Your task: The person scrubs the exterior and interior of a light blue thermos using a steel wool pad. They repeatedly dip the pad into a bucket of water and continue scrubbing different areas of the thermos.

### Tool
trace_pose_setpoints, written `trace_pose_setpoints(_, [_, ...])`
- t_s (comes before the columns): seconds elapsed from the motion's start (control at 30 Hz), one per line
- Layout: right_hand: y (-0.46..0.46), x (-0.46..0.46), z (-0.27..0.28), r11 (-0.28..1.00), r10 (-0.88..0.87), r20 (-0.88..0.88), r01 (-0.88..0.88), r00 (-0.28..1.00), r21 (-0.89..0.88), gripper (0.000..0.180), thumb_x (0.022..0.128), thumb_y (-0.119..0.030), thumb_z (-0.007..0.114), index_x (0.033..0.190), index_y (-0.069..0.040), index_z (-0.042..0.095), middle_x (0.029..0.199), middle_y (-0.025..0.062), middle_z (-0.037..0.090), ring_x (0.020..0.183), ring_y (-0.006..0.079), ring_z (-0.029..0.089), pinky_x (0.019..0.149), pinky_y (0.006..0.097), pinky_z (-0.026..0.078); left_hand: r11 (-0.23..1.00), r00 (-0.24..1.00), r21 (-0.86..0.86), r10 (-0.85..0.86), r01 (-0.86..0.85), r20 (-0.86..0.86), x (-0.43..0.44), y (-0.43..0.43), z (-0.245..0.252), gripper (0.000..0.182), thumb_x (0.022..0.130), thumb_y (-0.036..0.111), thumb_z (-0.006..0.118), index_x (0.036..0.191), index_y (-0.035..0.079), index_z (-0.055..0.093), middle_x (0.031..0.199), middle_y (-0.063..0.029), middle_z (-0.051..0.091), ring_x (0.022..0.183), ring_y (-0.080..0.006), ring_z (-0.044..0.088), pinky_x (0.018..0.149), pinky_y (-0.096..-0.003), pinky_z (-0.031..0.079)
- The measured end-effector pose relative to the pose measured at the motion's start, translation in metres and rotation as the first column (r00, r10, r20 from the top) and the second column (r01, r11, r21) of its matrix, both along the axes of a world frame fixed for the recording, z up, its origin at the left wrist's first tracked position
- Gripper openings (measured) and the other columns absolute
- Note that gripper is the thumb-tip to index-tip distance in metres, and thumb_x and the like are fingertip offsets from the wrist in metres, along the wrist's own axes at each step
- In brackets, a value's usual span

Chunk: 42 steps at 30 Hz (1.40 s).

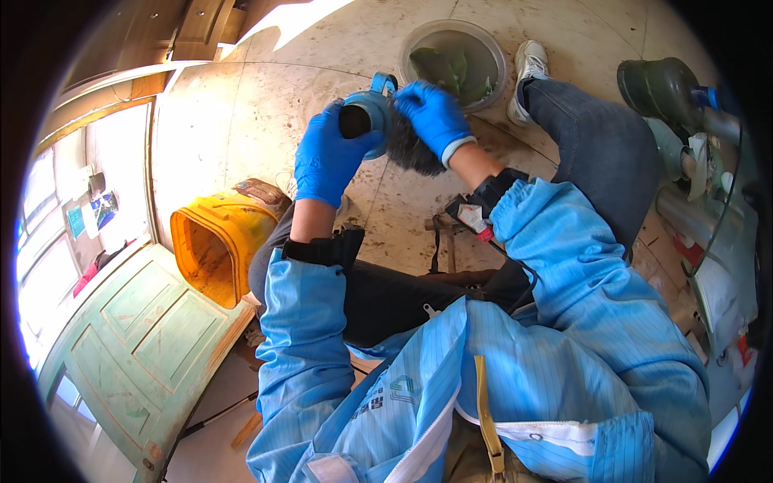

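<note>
My left hand point(331, 156), in a blue glove, grips a blue jug-like vessel point(375, 107) with a loop handle point(383, 82). The vessel's round, dark mouth faces up towards me. Close to its right side, my gloved right hand point(436, 115) has its fingers drawn together on a dark, bristly thing point(413, 151). That thing hangs below the fingers beside the vessel; blur hides its exact kind. Just beyond the right hand stands a round translucent basin point(453, 25) with liquid and a limp green piece point(439, 67) in it.
A yellow plastic bucket point(226, 208) lies tipped to the left, mouth towards me. Below it leans a worn pale-green panelled door point(175, 353). A large dark-green bottle point(658, 87) and assorted clutter line the right side. The tiled floor point(272, 102) is dirt-spotted.
</note>
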State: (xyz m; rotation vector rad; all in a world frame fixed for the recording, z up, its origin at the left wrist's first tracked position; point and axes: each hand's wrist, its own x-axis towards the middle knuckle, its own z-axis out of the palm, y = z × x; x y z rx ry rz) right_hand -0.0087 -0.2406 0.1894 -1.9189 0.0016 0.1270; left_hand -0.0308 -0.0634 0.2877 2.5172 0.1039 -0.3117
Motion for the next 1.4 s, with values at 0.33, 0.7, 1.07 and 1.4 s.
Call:
trace_pose_setpoints(0.33, [0.005, 0.020, 0.000, 0.978, -0.171, 0.318, 0.201, 0.933, -0.064, 0.017, 0.092, -0.019, 0.068, 0.098, -0.003, 0.069, 0.097, 0.0126, 0.070, 0.088, 0.0249, 0.066, 0.085, 0.0351, 0.052, 0.999, 0.996, 0.048, 0.009, -0.005, -0.087, 0.002, -0.011, 0.002, 0.061, 0.068, 0.040, 0.085, 0.109, -0.002, 0.067, 0.101, -0.0235, 0.070, 0.094, -0.0372, 0.069, 0.080, -0.0419, 0.056])
trace_pose_setpoints(0.7, [0.003, -0.004, 0.021, 0.958, 0.282, 0.252, -0.259, 0.926, -0.122, 0.035, 0.087, -0.029, 0.070, 0.115, -0.008, 0.071, 0.110, 0.0177, 0.066, 0.108, 0.0352, 0.059, 0.097, 0.0424, 0.047, 0.997, 0.996, -0.062, -0.053, 0.049, -0.072, 0.002, -0.007, 0.005, 0.057, 0.069, 0.029, 0.086, 0.113, 0.000, 0.066, 0.100, -0.0217, 0.071, 0.092, -0.0352, 0.070, 0.080, -0.0401, 0.056])
trace_pose_setpoints(1.07, [-0.001, -0.055, 0.016, 0.982, 0.178, 0.078, -0.182, 0.981, 0.049, 0.030, 0.093, -0.013, 0.065, 0.122, -0.008, 0.065, 0.118, 0.0163, 0.060, 0.106, 0.0327, 0.060, 0.095, 0.0352, 0.047, 0.997, 0.997, -0.032, -0.066, 0.065, -0.042, 0.000, -0.003, -0.001, 0.057, 0.068, 0.028, 0.086, 0.115, 0.001, 0.066, 0.103, -0.0220, 0.070, 0.094, -0.0365, 0.069, 0.082, -0.0406, 0.056])
trace_pose_setpoints(1.4, [0.008, -0.017, 0.013, 0.958, 0.243, 0.076, -0.227, 0.967, -0.175, 0.024, 0.096, -0.019, 0.059, 0.116, -0.014, 0.071, 0.109, 0.0222, 0.063, 0.101, 0.0382, 0.062, 0.090, 0.0397, 0.050, 0.998, 0.998, -0.001, -0.068, 0.068, -0.001, -0.002, -0.004, -0.005, 0.054, 0.073, 0.031, 0.083, 0.115, 0.001, 0.065, 0.103, -0.0212, 0.071, 0.093, -0.0336, 0.070, 0.082, -0.0389, 0.056])
